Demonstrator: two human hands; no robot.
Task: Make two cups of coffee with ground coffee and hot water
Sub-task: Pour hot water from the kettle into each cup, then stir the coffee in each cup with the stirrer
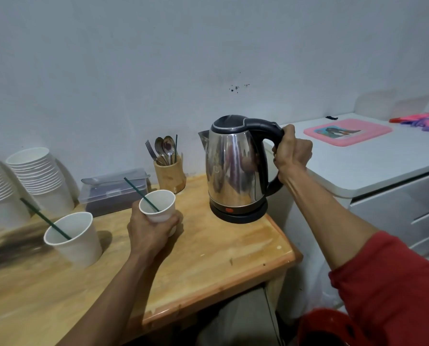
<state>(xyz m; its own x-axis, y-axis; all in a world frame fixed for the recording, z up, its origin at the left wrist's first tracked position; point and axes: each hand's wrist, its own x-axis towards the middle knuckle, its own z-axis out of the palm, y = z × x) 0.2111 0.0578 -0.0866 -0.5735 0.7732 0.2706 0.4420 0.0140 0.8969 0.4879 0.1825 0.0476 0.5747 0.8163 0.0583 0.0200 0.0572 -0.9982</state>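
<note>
My left hand [150, 229] grips a white paper cup [158, 204], held a little above the wooden table [220, 255] and tilted toward me, with a green stirrer [141, 194] in it. A second white paper cup [73, 239] stands on the table at the left, also with a green stirrer [44, 219]. My right hand [292, 152] is closed around the black handle of a steel electric kettle [234, 168], which sits on its black base [238, 213] near the table's right edge, spout pointing left.
Two stacks of white paper cups [37, 174] stand at the back left. A clear lidded box [114, 189] with dark contents and a spoon on top sits behind. A wooden holder [171, 174] keeps spoons and forks. A white cabinet [383, 176] with a pink mat [348, 132] is on the right.
</note>
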